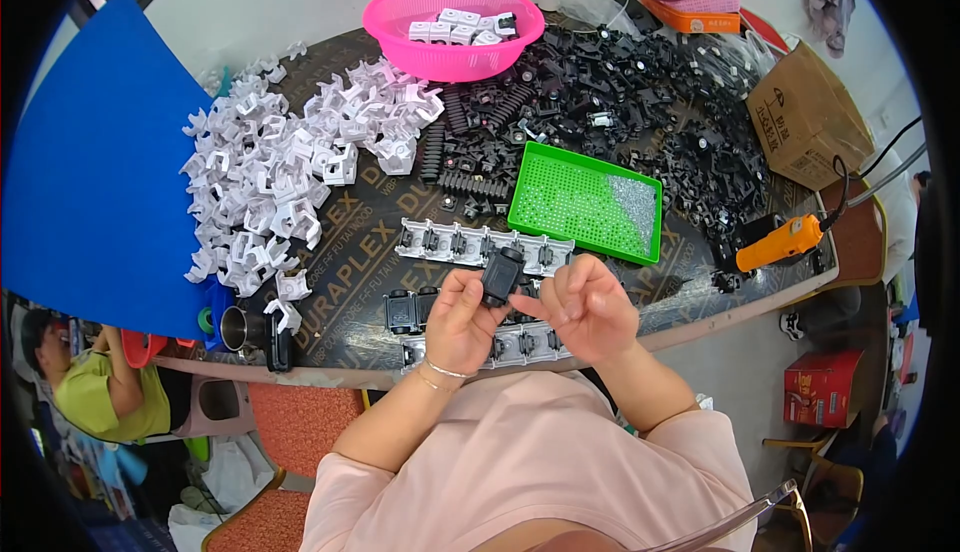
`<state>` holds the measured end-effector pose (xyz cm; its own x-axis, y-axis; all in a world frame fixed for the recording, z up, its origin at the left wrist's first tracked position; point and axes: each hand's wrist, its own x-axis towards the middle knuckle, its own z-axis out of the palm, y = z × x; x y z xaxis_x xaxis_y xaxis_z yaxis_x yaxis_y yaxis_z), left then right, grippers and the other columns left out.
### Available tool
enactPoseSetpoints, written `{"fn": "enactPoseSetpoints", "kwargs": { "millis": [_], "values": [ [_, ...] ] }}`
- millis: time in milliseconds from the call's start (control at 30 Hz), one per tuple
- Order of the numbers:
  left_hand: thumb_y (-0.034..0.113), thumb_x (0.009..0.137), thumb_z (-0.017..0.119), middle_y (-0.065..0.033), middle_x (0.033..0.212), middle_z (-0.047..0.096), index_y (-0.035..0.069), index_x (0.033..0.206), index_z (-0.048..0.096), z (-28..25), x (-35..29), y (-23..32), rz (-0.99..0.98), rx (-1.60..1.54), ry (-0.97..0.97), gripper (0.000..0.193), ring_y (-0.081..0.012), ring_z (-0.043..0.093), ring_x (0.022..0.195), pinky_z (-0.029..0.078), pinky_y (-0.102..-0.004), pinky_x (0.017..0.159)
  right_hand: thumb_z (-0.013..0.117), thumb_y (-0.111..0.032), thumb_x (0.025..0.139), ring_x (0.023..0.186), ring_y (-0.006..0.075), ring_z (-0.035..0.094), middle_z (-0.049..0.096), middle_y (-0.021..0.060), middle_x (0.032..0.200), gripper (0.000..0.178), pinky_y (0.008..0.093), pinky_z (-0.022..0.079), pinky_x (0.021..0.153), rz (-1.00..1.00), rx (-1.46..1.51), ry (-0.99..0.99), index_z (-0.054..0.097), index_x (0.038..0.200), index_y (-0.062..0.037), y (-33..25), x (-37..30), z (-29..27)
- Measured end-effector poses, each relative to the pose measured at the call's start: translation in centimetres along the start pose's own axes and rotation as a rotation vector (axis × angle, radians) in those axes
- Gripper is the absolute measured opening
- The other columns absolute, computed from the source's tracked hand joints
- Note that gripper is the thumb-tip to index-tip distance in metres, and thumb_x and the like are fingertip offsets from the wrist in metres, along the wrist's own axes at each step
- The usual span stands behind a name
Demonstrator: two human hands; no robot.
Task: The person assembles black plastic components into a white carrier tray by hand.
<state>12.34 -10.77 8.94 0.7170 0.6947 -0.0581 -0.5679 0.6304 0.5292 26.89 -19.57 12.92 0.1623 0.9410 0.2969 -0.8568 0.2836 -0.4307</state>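
Broadly, with the clock centred on the held block and twelve pointing away from the person, most of the view is taken up by the dark table (345, 302). Between nine and ten, its edge is overlapped by a blue panel (100, 182). Toward one, the surface is covered by a black heap (600, 92) of loose parts; toward ten, by a white heap (265, 177) of bracket-like pieces. At twelve, white pieces are held in a pink basin (440, 65). A carton (810, 122) is seen at two. Between one and two, a green tray (590, 246) is set at a slant.

Just beyond the block, at twelve, a white row (430, 242) of joined pieces is laid; a second row (522, 344), partly hidden by the hands, is laid toward six. Near three, an orange tool (780, 242) is seen.

The black block (502, 278) is gripped between thumb and fingers of the left hand (460, 324), above the table. The right hand (592, 310) is held close by, fingers curled; whether anything is pinched there cannot be told. Smallest of all, silvery bits (634, 210) are gathered at the tray's right end.
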Motion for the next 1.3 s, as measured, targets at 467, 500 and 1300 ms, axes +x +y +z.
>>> {"fn": "enactPoseSetpoints", "kwargs": {
  "millis": [467,500,1300],
  "values": [
    [0.012,0.095,0.050,-0.0118,0.109,0.059,0.007,0.100,0.050,0.1,0.2,-0.5,-0.026,-0.163,-0.024,0.007,-0.0232,0.057,0.106,0.043,-0.0459,0.100,0.055,0.002,0.080,0.077,0.0149,0.051,0.051,0.0043,0.078,0.011,0.0485,0.037,0.103,-0.159,-0.520,0.201,0.049,0.085,-0.0045,0.1,-0.6,-1.1],
    [0.011,0.094,0.051,-0.0111,0.109,0.059,0.007,0.100,0.050,0.3,0.1,-0.5,0.018,-0.117,-0.024,0.008,-0.0221,0.057,0.105,0.043,-0.0443,0.099,0.055,0.001,0.081,0.077,0.0153,0.050,0.050,0.0045,0.078,0.010,0.0485,0.038,0.102,-0.097,-0.356,0.187,0.048,0.085,-0.0047,0.0,-0.7,-1.0],
    [0.017,0.095,0.050,-0.0096,0.109,0.059,0.008,0.102,0.051,-0.4,0.2,-0.7,-0.055,-0.160,-0.041,0.011,-0.0211,0.055,0.106,0.044,-0.0406,0.097,0.059,0.000,0.082,0.078,0.0143,0.052,0.052,0.0049,0.082,0.012,0.0471,0.040,0.100,0.008,-0.201,0.035,0.051,0.091,-0.0025,0.4,-0.7,-0.5]
  ]
}}
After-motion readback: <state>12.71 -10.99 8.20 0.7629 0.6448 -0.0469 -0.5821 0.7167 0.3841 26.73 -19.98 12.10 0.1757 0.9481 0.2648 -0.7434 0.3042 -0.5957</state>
